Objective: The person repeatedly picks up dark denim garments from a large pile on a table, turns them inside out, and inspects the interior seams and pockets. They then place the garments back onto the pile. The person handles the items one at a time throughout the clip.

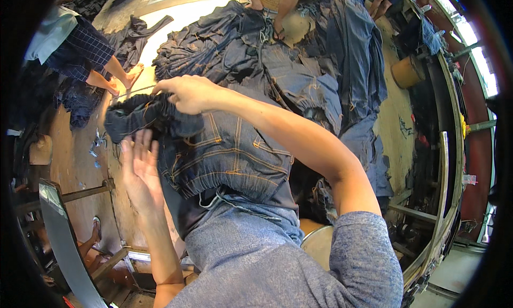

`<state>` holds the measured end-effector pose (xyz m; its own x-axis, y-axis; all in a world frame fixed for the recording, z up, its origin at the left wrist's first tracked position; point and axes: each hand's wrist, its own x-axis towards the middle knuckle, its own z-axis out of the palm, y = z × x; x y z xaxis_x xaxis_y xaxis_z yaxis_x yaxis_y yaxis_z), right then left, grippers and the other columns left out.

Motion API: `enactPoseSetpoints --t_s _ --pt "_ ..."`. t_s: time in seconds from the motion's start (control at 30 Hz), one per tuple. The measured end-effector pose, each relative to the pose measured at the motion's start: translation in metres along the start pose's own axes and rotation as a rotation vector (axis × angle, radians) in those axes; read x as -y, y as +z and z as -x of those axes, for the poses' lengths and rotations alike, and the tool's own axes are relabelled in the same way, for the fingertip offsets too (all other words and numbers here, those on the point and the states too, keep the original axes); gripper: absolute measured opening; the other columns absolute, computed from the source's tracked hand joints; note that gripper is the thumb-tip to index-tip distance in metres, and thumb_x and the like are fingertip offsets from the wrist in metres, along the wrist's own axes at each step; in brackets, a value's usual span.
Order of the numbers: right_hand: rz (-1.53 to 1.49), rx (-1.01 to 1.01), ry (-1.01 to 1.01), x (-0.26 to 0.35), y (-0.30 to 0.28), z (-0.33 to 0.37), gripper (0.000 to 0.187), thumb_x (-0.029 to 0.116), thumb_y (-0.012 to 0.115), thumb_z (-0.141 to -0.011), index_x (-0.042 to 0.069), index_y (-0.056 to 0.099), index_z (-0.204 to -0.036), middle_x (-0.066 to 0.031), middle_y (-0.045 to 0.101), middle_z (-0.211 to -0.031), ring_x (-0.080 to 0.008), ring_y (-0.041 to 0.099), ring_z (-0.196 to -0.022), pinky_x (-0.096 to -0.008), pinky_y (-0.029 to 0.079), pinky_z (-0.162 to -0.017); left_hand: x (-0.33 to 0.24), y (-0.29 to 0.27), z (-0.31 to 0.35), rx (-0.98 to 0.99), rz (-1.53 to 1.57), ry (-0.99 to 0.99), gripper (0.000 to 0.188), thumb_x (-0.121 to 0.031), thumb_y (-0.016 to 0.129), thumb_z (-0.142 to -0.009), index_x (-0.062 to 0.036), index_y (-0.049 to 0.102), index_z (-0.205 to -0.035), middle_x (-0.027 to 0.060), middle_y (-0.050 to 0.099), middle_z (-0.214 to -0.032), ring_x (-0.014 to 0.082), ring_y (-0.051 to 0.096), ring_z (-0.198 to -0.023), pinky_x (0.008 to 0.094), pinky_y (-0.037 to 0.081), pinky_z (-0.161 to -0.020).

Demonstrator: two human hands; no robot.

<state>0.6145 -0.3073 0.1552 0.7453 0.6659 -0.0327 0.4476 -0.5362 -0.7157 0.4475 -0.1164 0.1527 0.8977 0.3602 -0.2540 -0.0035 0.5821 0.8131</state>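
Observation:
A dark blue denim garment [224, 153] with orange stitching and a gathered elastic waist lies over my lap. My right hand [187, 93] reaches across and pinches the bunched upper edge of the garment at its left end. Just below that bunched edge, my left hand [138, 166] is raised with flat, spread fingers, its fingertips at the fabric's underside. I cannot tell whether it presses the cloth. My grey sleeve fills the lower middle.
A large pile of denim pieces [278, 57] covers the floor ahead. Another person sits at the upper left, feet [120, 81] near the pile. A further person's feet [278, 25] show at the top. A tan bucket [407, 71] stands right. A metal frame [64, 233] is at lower left.

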Motion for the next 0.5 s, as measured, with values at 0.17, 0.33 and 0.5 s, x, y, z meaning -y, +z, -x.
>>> enactPoseSetpoints --t_s 0.17,0.33,0.5 --pt "0.417 -0.291 0.06 -0.031 -0.048 -0.063 0.054 0.012 0.064 -0.095 0.034 0.07 -0.143 -0.0161 0.082 -0.105 -0.038 0.08 -0.098 -0.0528 0.064 -0.085 0.024 0.007 0.02 0.257 -0.214 0.047 0.061 -0.025 0.06 -0.117 -0.0039 0.039 -0.171 0.0187 0.053 -0.167 0.029 0.053 -0.153 0.0447 0.043 -0.127" --pt "0.559 -0.705 -0.033 -0.039 -0.179 -0.067 0.036 0.003 0.055 -0.093 0.007 0.077 -0.122 -0.0241 0.077 -0.109 -0.0433 0.073 -0.112 -0.0501 0.053 -0.109 0.028 0.007 0.029 0.508 -0.775 0.264 0.044 -0.013 0.084 -0.097 -0.0025 0.071 -0.137 0.0153 0.074 -0.138 0.0294 0.067 -0.134 0.0412 0.05 -0.118" --pt "0.899 -1.088 -0.672 -0.011 -0.341 0.0 0.03 0.003 0.049 -0.107 0.006 0.073 -0.124 -0.0206 0.073 -0.117 -0.0369 0.069 -0.116 -0.0434 0.052 -0.106 0.036 -0.011 0.022 0.944 -1.296 0.567 0.079 -0.034 0.097 -0.079 -0.0065 0.066 -0.147 0.0205 0.059 -0.156 0.0421 0.05 -0.151 0.0548 0.043 -0.126"
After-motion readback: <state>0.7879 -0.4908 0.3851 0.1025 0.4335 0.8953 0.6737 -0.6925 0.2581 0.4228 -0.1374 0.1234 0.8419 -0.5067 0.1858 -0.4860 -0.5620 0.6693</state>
